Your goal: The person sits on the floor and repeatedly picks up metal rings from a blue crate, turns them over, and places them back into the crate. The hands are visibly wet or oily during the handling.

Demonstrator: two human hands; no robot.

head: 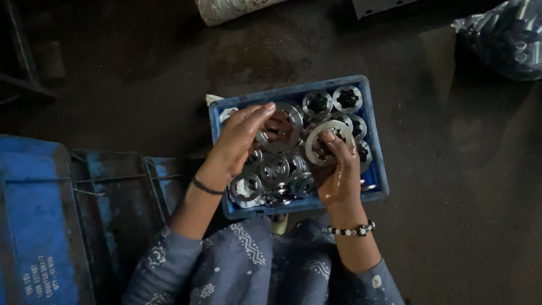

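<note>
Though dim light blurs detail, the left hand (240, 141) grips a notched steel ring (280, 129), its lower rim hidden behind the fingers. Right hand (339, 172) pinches a second ring (327, 135), held at its 12 o'clock. Both hands look oily. Beneath, more toothed metal discs (282, 175) fill a blue plastic crate (372, 152); at 9 o'clock, worn blue bins (68, 209), cut off.

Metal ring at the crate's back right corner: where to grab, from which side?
Take the ring by its outer rim, coming straight down from above. It lies flat on the other rings, and the blue crate wall blocks its right and far sides. Its toothed bore looks awkward for a grip.
</note>
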